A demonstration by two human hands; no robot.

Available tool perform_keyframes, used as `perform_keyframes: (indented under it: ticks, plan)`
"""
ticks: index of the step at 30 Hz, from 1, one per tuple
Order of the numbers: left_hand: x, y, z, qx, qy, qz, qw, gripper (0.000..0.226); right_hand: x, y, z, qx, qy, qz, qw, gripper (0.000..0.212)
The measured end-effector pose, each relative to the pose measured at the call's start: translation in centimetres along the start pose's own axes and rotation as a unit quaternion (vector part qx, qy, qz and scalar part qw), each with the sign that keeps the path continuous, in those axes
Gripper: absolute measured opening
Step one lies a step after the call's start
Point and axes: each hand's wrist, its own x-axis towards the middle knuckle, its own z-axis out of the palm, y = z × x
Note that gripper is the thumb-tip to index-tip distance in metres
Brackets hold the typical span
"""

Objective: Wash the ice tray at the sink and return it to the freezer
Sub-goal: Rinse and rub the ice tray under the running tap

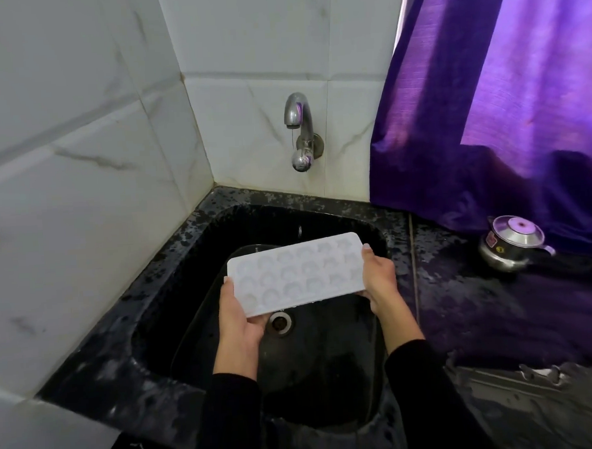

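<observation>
Over the sink (192,243), ice tray (295,274) — both hands (end grips), tilted

Long black sleeves are worn on both arms, ending at the wrists; the left hand (239,316) and right hand (379,275) are left bare.

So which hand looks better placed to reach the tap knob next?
Probably the right hand: it holds the ice tray's end on the side nearer the tap knob. The left hand supports the tray's lower-left corner from beneath.
</observation>
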Motion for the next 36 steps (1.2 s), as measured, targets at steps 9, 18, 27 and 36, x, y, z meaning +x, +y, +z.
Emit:
perform_keyframes:
  ticks: [9,18,27,36]
  plan:
    - [-3.2,-2.0,-0.9,0.001,-0.038,0.027,0.999,0.047,-1.6,1.5,-1.4,0.009,0.003,-0.004,1.0,0.058]
    - [-4.5,-3.1,-1.1,-0.017,-0.014,0.048,0.999,0.047,-2.6,1.8,-2.1,-0.036,-0.015,-0.026,0.999,0.055]
    - [-4.7,-3.2,-1.4,-0.033,0.014,0.067,0.997,0.044,-1.6,0.0,-3.9,-0.246,-0.007,-0.165,0.955,0.03]
    - [-4.3,-3.3,-1.3,-0.03,0.023,0.067,0.997,0.053,-1.8,-2.9,-3.0,-0.487,0.005,-0.318,0.814,0.047]
